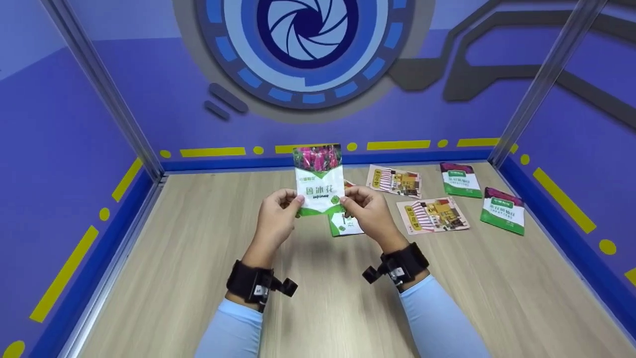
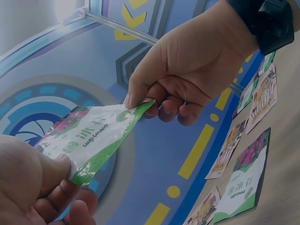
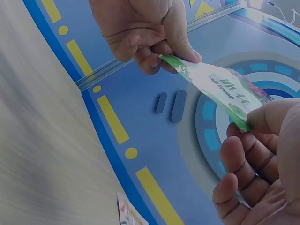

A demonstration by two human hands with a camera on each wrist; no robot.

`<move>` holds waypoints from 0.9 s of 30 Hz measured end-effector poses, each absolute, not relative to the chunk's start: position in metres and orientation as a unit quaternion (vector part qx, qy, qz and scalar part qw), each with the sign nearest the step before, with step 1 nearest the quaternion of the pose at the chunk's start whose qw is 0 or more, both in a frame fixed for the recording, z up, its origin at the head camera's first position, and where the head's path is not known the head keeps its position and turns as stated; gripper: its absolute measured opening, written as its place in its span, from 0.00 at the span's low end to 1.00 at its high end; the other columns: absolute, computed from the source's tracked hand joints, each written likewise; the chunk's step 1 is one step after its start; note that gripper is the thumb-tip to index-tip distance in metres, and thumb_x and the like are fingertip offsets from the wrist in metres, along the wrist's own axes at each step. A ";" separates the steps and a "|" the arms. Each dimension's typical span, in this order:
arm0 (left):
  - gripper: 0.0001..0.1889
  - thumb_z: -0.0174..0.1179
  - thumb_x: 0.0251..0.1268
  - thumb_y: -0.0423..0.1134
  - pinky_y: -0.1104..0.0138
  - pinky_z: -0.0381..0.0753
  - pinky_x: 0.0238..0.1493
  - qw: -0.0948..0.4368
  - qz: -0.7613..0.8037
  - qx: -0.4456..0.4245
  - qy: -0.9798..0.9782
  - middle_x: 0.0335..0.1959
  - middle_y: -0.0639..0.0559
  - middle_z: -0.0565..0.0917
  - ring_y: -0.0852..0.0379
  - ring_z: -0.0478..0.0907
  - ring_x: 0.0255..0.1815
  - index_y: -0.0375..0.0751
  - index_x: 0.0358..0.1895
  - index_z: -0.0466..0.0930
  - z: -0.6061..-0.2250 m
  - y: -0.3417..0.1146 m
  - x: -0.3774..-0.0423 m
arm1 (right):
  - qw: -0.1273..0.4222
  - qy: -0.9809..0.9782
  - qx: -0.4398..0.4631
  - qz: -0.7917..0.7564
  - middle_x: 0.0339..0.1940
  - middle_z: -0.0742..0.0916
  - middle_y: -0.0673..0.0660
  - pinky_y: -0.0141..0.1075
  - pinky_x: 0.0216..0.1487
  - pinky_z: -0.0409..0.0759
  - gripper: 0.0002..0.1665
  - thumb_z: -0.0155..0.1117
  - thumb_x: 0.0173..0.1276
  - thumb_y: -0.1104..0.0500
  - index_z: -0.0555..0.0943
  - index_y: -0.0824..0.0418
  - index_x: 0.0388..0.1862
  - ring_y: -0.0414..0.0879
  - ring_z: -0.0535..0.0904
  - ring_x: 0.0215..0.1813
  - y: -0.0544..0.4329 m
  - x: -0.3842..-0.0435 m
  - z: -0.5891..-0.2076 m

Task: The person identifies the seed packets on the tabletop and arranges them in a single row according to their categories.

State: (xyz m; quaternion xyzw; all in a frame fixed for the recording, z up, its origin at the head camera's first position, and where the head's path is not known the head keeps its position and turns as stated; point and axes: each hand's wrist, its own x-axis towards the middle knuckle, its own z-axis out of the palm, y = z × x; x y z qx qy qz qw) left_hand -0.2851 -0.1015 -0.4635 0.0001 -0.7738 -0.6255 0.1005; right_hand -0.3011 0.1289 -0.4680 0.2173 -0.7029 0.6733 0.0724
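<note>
A flat seed packet (image 1: 318, 186), white and green with pink flowers printed on top, is held up above the table in the head view. My left hand (image 1: 276, 219) pinches its lower left corner between thumb and fingers. At the lower right corner, my right hand (image 1: 368, 211) pinches it in the same way. The left wrist view shows the packet (image 2: 91, 136) stretched between both hands, its printed front visible. On the table behind, partly covered by the right hand in the head view, lies a similar seed packet (image 1: 346, 226).
Two pinkish packets with a striped-awning picture (image 1: 395, 181) lie right of the hands. Farther right are two green, white and dark-red packets (image 1: 503, 211). Blue printed panels (image 1: 119, 159) wall the wooden table (image 1: 198, 238) at the back and sides.
</note>
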 end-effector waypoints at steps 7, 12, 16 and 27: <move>0.06 0.63 0.71 0.41 0.63 0.79 0.31 0.098 -0.616 -0.014 -0.781 0.33 0.48 0.83 0.51 0.80 0.31 0.43 0.42 0.84 -0.461 -0.102 -0.284 | 0.073 -0.705 0.225 0.669 0.30 0.85 0.63 0.34 0.28 0.80 0.07 0.63 0.72 0.68 0.82 0.72 0.44 0.50 0.79 0.26 0.130 -0.301 -0.467; 0.06 0.62 0.72 0.41 0.63 0.76 0.27 0.096 -0.615 -0.019 -0.783 0.31 0.49 0.85 0.50 0.80 0.25 0.43 0.43 0.83 -0.461 -0.103 -0.283 | 0.066 -0.711 0.218 0.666 0.31 0.85 0.63 0.34 0.29 0.81 0.07 0.63 0.72 0.67 0.81 0.72 0.44 0.48 0.79 0.26 0.130 -0.300 -0.466; 0.05 0.61 0.73 0.40 0.65 0.75 0.24 0.095 -0.617 -0.024 -0.781 0.30 0.50 0.85 0.52 0.78 0.22 0.44 0.44 0.81 -0.462 -0.103 -0.283 | 0.064 -0.712 0.223 0.663 0.30 0.85 0.64 0.33 0.29 0.80 0.07 0.63 0.72 0.68 0.82 0.72 0.44 0.47 0.79 0.26 0.131 -0.303 -0.470; 0.02 0.58 0.75 0.37 0.67 0.70 0.23 0.101 -0.604 -0.013 -0.791 0.28 0.49 0.78 0.56 0.70 0.23 0.43 0.43 0.78 -0.466 -0.108 -0.288 | 0.051 -0.744 0.247 0.619 0.31 0.86 0.60 0.39 0.32 0.82 0.13 0.69 0.70 0.57 0.83 0.62 0.49 0.57 0.83 0.30 0.136 -0.321 -0.494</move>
